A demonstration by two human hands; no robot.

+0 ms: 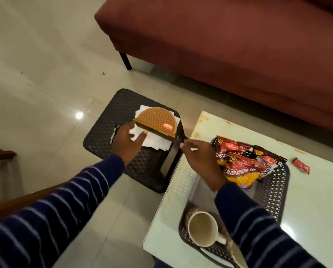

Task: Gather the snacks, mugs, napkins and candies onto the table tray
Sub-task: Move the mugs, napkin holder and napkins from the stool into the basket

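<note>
Already three snack packets (239, 167) and one mug (202, 229) (upright) fill the tray (274, 194); both hands (127, 144) spread, empty.

Maroon sofa (229, 45) stands on pale tiled floor (36, 64); black plastic stool (103, 136) stands beside the table (316, 200).

Bare tray (204, 188) floor lies open between the snack packets (239, 167) at the far end and the mug (200, 229) at the near end, though the right hand (202, 163) hangs over it. On the stool (101, 136), the brown napkin holder (157, 120) crowds the far side, leaving the near-left top free. A floor gap separates stool and surface (316, 200).
</note>
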